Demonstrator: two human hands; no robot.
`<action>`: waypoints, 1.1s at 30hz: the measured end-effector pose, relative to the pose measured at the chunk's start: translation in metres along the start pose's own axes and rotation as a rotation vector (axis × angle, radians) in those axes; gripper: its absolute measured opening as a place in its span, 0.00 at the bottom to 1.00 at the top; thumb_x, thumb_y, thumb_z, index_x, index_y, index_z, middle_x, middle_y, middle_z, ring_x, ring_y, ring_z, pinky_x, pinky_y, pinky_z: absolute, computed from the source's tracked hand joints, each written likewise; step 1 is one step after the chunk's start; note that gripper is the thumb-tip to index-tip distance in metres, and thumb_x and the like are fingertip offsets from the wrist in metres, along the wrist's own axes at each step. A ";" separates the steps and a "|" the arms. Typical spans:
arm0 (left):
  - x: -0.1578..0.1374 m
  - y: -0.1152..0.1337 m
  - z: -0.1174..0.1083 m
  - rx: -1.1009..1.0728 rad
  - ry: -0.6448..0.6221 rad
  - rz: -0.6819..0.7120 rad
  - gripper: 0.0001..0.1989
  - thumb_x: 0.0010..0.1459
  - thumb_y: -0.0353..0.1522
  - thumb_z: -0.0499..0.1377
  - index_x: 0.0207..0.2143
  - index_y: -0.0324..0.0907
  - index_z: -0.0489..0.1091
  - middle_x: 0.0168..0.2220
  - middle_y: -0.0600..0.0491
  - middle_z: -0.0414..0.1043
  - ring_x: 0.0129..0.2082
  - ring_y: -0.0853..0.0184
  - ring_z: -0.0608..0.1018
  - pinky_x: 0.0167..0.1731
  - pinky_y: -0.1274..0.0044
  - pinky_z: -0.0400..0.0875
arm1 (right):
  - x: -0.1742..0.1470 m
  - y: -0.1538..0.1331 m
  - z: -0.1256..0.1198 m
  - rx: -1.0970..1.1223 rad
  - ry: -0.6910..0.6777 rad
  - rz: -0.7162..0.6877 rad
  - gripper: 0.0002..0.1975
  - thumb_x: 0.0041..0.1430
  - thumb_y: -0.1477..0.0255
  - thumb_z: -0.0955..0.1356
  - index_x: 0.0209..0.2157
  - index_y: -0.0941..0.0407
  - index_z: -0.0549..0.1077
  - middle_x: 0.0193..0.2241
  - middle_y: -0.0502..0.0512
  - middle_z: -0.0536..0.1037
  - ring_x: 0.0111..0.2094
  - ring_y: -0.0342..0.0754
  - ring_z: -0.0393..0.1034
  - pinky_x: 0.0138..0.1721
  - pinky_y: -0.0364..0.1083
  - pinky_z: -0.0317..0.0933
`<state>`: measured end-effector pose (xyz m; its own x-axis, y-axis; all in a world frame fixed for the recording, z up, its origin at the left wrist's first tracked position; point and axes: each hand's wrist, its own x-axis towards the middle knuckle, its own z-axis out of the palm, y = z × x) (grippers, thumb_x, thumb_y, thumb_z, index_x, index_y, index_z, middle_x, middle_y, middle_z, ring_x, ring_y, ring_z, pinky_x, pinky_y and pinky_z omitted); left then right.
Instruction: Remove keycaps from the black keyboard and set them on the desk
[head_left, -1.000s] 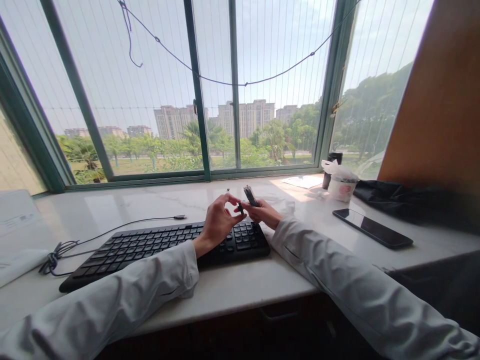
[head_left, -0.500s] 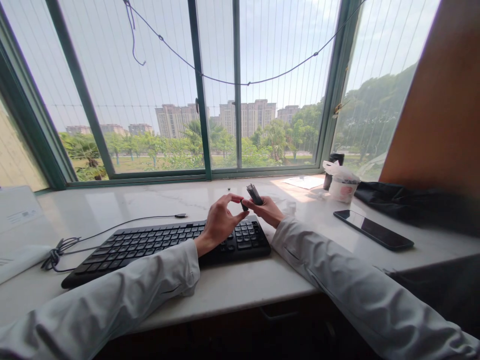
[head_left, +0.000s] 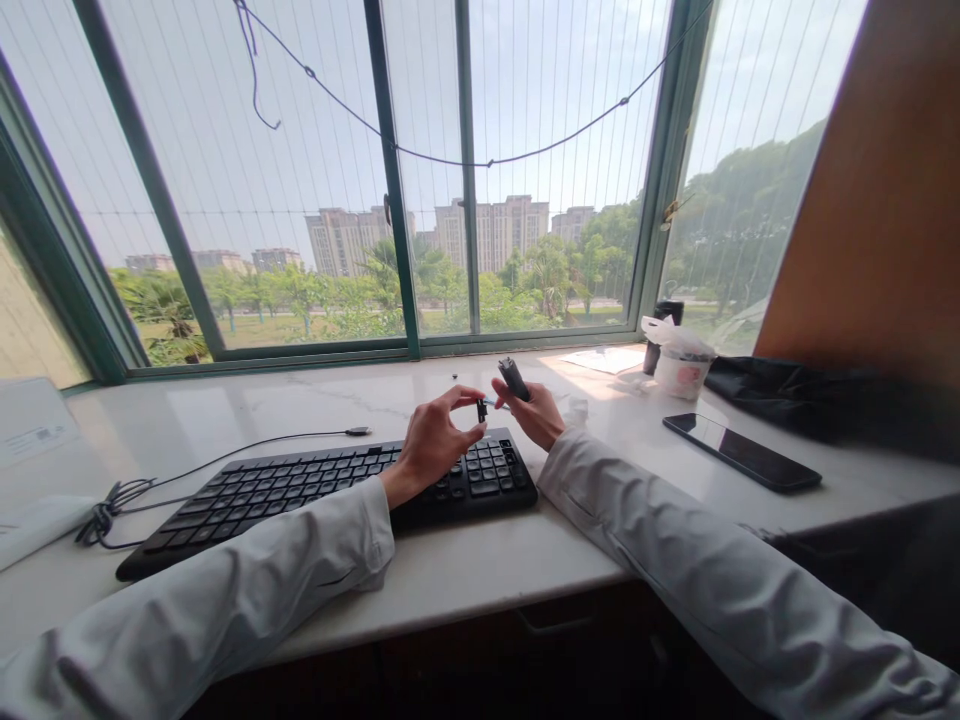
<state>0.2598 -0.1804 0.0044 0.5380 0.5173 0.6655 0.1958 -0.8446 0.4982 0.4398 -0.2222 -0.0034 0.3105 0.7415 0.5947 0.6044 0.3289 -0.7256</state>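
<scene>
Above the right end of the black keyboard (head_left: 330,490), my left hand (head_left: 435,437) pinches a small black keycap (head_left: 481,410) between thumb and fingertips. My right hand (head_left: 536,412) is closed round a chunky dark hand tool (head_left: 514,380) whose exact kind I cannot make out. A thin, light metal shaft reaches from the right fingers towards the keycap; whether its tip touches the keycap is too small to tell. The keyboard lies flat on the white marble-like top, partly covered by my left hand and sleeve.
A tiny dark piece (head_left: 454,376) lies behind my hands. The keyboard's coiled cable (head_left: 112,510) and its plug (head_left: 358,431) lie left. On the right are a phone (head_left: 742,452), a bagged tub (head_left: 681,370), paper (head_left: 604,358) and black cloth (head_left: 787,395). A window stands behind.
The hands have drawn slightly apart, and the thin metal shaft now shows between them. The keycap has turned in my left fingers. The whole view has shifted a little.
</scene>
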 end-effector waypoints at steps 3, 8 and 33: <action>0.000 0.001 0.000 -0.118 -0.020 -0.034 0.16 0.52 0.33 0.61 0.45 0.45 0.67 0.48 0.51 0.74 0.15 0.74 0.74 0.22 0.78 0.71 | 0.001 -0.001 -0.002 -0.016 0.040 0.018 0.29 0.54 0.46 0.62 0.21 0.59 0.75 0.16 0.50 0.67 0.22 0.43 0.60 0.26 0.44 0.51; 0.000 0.004 0.001 -0.191 -0.022 -0.050 0.17 0.52 0.35 0.63 0.44 0.44 0.66 0.48 0.47 0.74 0.15 0.73 0.75 0.18 0.81 0.69 | -0.002 -0.003 0.001 0.015 -0.030 -0.012 0.29 0.53 0.46 0.63 0.21 0.59 0.73 0.17 0.50 0.66 0.22 0.42 0.59 0.25 0.43 0.51; -0.003 0.009 0.000 -0.143 0.133 0.029 0.15 0.52 0.36 0.62 0.42 0.41 0.69 0.43 0.52 0.74 0.16 0.80 0.66 0.16 0.85 0.60 | -0.005 -0.006 -0.001 0.109 -0.150 -0.044 0.26 0.54 0.50 0.65 0.28 0.59 0.78 0.17 0.49 0.65 0.22 0.42 0.57 0.25 0.42 0.50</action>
<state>0.2604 -0.1893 0.0071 0.4269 0.5145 0.7437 0.0579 -0.8362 0.5454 0.4356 -0.2286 -0.0014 0.1676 0.8012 0.5744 0.5296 0.4183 -0.7379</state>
